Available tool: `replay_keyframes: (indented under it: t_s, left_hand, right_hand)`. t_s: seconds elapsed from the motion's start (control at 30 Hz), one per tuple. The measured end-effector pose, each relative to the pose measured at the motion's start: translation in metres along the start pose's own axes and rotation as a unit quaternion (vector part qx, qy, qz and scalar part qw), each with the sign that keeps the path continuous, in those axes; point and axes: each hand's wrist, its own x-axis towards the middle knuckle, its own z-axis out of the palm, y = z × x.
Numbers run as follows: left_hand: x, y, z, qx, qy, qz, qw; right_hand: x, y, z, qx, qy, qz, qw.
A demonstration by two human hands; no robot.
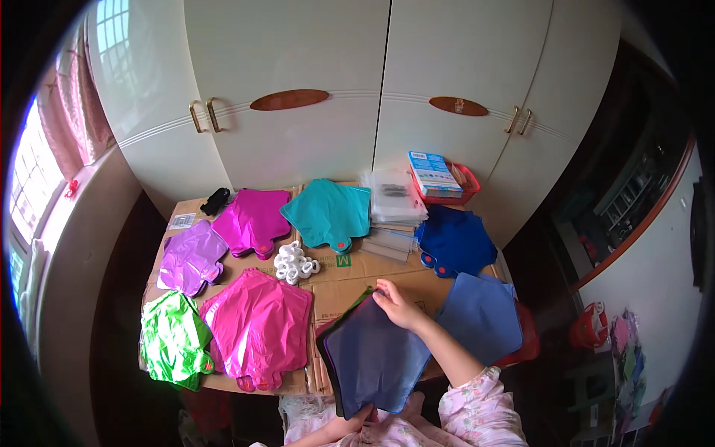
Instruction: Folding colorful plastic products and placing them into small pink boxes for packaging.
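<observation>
In front of my lap I hold a stack of flat foil balloons (376,354), dark blue-grey on top with purple, black and green edges showing at its left side. My right hand (397,304) pinches the stack's upper corner between thumb and fingers. Down at the lower edge, my left hand (354,425) grips the bottom tip, its fingers partly hidden by the foil. Just right of the stack lies a pile of lighter blue foil balloons (480,316), partly behind my right forearm. To the left is a pile of bright pink ones (261,320).
Cardboard (346,298) covers the table. Around it lie green (173,335), lilac (190,257), magenta (249,216), teal (328,208) and dark blue (458,242) foil piles. White ribbon rolls (293,263), clear plastic bags (392,197) and a red basket (469,190) sit among them.
</observation>
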Motion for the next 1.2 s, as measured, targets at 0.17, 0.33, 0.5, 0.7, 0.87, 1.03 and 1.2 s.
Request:
replay_keyframes:
  t_s: [0.17, 0.33, 0.5, 0.7, 0.87, 1.03, 1.2]
  left_hand:
    - [0.006, -0.021, -0.003, -0.300, -0.020, -0.153, 0.941]
    - [0.009, -0.012, -0.021, -0.497, -0.084, -0.209, 0.838]
    - [0.012, -0.017, -0.025, -0.482, -0.077, -0.226, 0.843]
    - [0.012, -0.010, -0.022, -0.476, -0.090, -0.232, 0.843]
    - [0.013, -0.015, -0.024, -0.489, -0.107, -0.229, 0.835]
    - [0.011, -0.002, -0.020, -0.466, -0.073, -0.236, 0.850]
    - [0.013, 0.003, -0.017, -0.488, -0.082, -0.242, 0.834]
  right_hand:
    - [0.021, -0.008, -0.005, 0.151, -0.055, 0.038, 0.986]
    - [0.041, 0.001, -0.008, 0.000, -0.099, 0.043, 0.994]
    - [0.053, -0.053, -0.012, -0.245, -0.130, 0.169, 0.946]
    - [0.067, -0.039, -0.007, -0.316, -0.137, 0.167, 0.924]
    - [0.071, -0.013, -0.010, -0.181, -0.124, 0.150, 0.964]
    - [0.070, -0.038, -0.014, -0.264, -0.162, 0.151, 0.939]
    - [0.067, -0.023, -0.013, -0.186, -0.096, 0.122, 0.970]
